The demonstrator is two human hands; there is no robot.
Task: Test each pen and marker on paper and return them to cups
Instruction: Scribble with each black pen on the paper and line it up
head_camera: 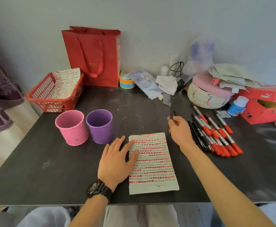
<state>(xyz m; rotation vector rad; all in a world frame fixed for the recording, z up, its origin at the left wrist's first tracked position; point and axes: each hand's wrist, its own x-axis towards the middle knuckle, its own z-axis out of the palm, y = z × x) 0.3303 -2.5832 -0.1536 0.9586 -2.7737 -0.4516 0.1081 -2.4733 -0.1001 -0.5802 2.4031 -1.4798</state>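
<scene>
Forearms reach in from the bottom edge, the left one wearing a dark watch (99, 189). The left hand (116, 159) lies flat on the table (52, 161) with straight fingers; its fingertips press the left margin of the paper (152, 163) and hold nothing.

The right hand (180, 130) has its grip closed round a thin dark pen (171, 108), thumb and fingers pinching it at mid-length. The pen stands nearly upright. One end rises above the grip, away from the person, and the other pokes out just below it, above the paper's top right corner. Whether it is capped I cannot tell.

The paper lies below and to the left of that grip, its long axis running toward the person, and rows of red and dark dashes fill most of it. Bare space remains only along the near edge, so the tip probably has to drop and come toward the person to make a mark.

The markers (215, 133) lie in a heap just right of the grip. The purple cup (99, 126) and the pink cup (71, 128) stand well to its left, nearer the left hand, and nothing sticks up out of either.
</scene>
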